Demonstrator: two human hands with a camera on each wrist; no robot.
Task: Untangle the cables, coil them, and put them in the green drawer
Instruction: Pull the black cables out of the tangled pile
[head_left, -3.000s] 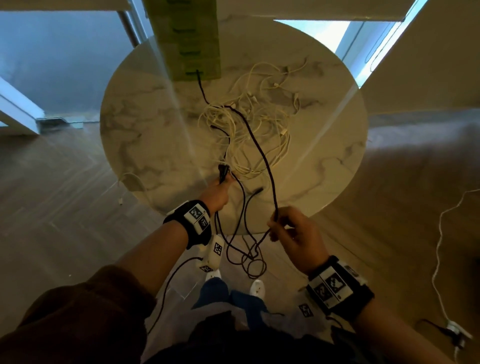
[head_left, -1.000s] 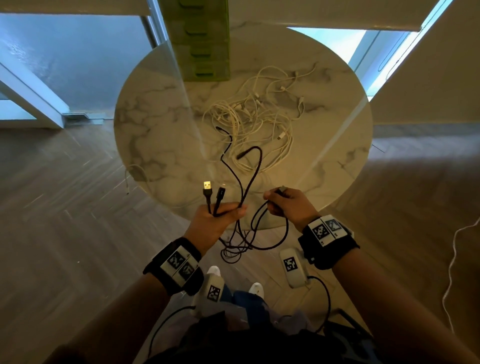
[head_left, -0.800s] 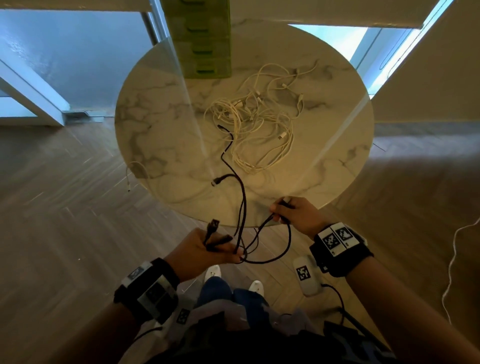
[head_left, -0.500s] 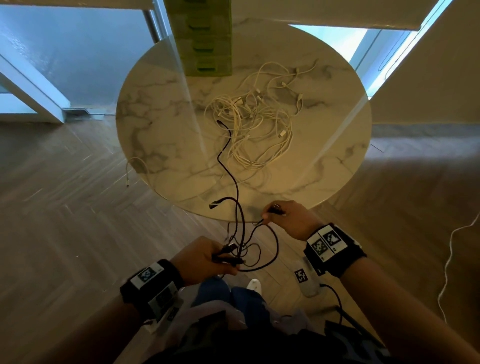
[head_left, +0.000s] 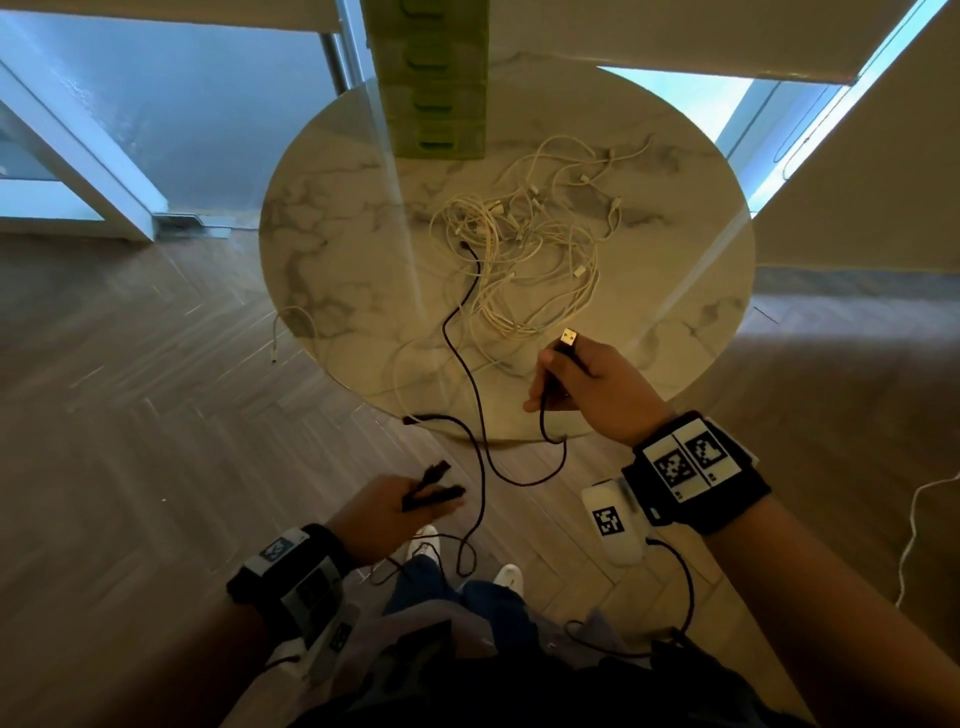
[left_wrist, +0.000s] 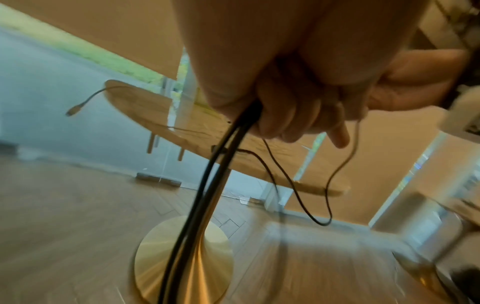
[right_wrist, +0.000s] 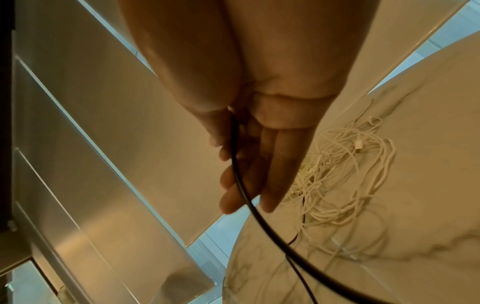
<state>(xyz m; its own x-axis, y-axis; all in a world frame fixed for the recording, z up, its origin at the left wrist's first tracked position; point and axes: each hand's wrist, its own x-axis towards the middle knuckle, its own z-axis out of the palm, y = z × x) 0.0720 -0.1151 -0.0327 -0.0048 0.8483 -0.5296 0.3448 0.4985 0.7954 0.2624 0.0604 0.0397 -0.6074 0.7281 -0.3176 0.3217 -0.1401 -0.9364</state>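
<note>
1. Head view: the right hand (head_left: 597, 395) pinches the USB plug (head_left: 568, 339) of a black cable (head_left: 470, 364) over the round table (head_left: 322, 249); the left hand (head_left: 387, 512) grips two black connector ends below the table edge. The white cable tangle (head_left: 524, 260) lies mid-table, the green drawer unit (head_left: 431, 78) at the far rim. The cords look light and limp, best held by their stiff plugs.
2. Left wrist view: fingers (left_wrist: 283, 117) are curled round black strands (left_wrist: 207, 185) hanging slack.
3. Right wrist view: the cable (right_wrist: 241, 185) trails past loosely extended fingers (right_wrist: 270, 174); likely slippery, prone to snagging.
</note>
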